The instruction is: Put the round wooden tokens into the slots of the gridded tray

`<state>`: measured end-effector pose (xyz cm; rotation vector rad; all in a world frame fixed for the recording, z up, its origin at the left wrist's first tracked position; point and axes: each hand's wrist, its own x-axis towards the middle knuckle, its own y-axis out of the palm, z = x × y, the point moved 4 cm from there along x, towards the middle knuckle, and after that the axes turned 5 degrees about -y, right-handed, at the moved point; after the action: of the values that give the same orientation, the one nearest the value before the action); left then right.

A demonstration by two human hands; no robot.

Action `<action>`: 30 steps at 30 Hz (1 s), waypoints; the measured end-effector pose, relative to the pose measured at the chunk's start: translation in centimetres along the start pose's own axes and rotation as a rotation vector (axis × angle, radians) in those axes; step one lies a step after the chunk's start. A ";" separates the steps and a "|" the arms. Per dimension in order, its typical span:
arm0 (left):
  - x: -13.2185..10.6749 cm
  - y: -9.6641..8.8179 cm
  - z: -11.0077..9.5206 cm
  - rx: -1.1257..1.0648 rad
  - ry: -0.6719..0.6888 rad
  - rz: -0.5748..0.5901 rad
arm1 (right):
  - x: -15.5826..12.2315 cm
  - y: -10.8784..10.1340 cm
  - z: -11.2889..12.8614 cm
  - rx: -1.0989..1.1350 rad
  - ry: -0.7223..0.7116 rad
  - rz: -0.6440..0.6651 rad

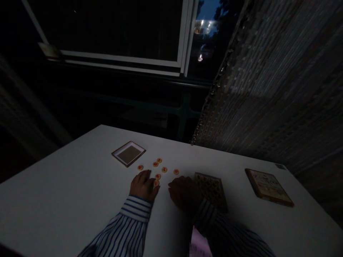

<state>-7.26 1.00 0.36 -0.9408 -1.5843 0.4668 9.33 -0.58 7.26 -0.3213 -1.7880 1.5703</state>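
Several small round yellow game pieces (158,168) with red marks lie scattered on a white table (66,192). My left hand (144,185) rests on the table just below them, fingers curled, its thumb side touching one piece (156,183). My right hand (183,192) lies beside it, dark and curled, next to a dark patterned game board (211,189). Both arms wear blue and white striped sleeves. What the curled fingers hold, if anything, is hidden in the dim light.
A square tray or box lid (128,153) with a white rim sits beyond the pieces. A flat wooden-framed box (268,186) lies at the right. A woven blind (281,89) hangs at the right, and a dark window (120,32) is behind the table.
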 end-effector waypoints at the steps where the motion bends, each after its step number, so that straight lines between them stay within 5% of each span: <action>1: 0.0 0.0 0.0 -0.004 0.008 -0.002 | 0.0 0.1 0.0 -0.003 -0.001 -0.006; 13: 0.6 -0.9 -0.7 -0.122 0.053 -0.097 | -0.2 -0.1 -0.2 0.010 -0.007 -0.080; 30: 1.0 -2.3 -3.4 -0.315 0.084 -0.074 | -0.3 -0.5 -0.8 -0.029 0.043 -0.076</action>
<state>-4.79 -0.26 3.55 -1.1187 -1.6376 0.1242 10.18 -0.27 7.62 -0.2951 -1.7711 1.4757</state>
